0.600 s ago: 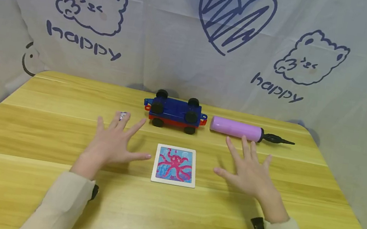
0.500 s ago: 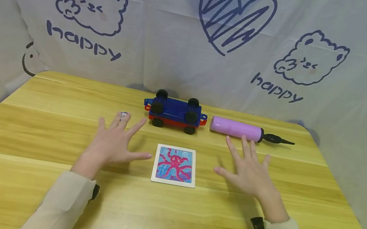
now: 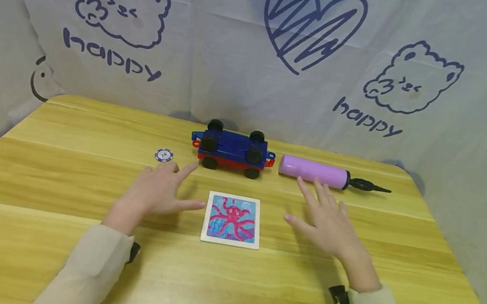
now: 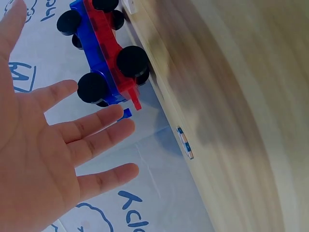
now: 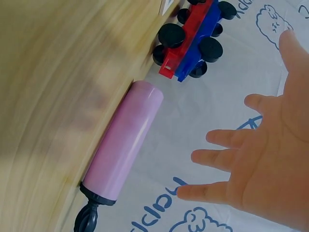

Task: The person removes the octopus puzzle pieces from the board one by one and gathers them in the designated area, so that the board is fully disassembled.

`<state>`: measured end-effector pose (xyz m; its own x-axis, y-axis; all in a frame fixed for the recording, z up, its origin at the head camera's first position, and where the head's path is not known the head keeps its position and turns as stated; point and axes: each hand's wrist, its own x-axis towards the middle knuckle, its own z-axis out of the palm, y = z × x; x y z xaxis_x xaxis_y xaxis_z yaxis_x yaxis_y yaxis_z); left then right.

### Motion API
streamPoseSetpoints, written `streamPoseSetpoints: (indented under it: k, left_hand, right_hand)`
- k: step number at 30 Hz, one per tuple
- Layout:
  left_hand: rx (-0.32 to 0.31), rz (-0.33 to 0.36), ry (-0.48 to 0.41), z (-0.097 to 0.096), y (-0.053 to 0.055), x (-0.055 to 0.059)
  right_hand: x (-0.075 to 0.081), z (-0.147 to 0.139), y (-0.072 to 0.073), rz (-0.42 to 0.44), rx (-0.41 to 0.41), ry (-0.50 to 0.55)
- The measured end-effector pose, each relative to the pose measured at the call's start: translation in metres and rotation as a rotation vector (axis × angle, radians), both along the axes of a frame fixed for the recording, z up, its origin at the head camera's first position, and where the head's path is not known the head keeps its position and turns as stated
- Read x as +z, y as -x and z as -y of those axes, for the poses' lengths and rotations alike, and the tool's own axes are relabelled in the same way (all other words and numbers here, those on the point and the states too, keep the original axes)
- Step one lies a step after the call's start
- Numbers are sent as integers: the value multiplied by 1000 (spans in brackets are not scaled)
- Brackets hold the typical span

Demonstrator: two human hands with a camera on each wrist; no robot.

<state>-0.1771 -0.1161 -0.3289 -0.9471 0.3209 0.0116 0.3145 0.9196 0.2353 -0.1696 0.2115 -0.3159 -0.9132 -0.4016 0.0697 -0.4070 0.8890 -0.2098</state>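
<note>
Our left hand (image 3: 153, 192) and right hand (image 3: 330, 228) hang over the yellow wooden table (image 3: 221, 292), each grip spread, holding nothing. Between them lies a flat white-edged octopus square (image 3: 233, 219). We seem to be only reaching; grabbing would need lower, curled fingers. From above, part of our left hand is hidden.

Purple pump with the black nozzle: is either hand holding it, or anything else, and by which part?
Nothing is held: the left hand and the right hand both hover above the table, apart from the purple pump.
</note>
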Motion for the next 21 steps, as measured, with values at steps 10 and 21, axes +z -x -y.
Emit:
streamPoseSetpoints:
  k: [10,21]
  left_hand:
    - [-62,70,-66,-7,6,1]
    - [-122,158,-187,-17,16,-2]
  right_hand:
    - [-2,5,6,16,61,103]
    - [-2,18,15,71,95,252]
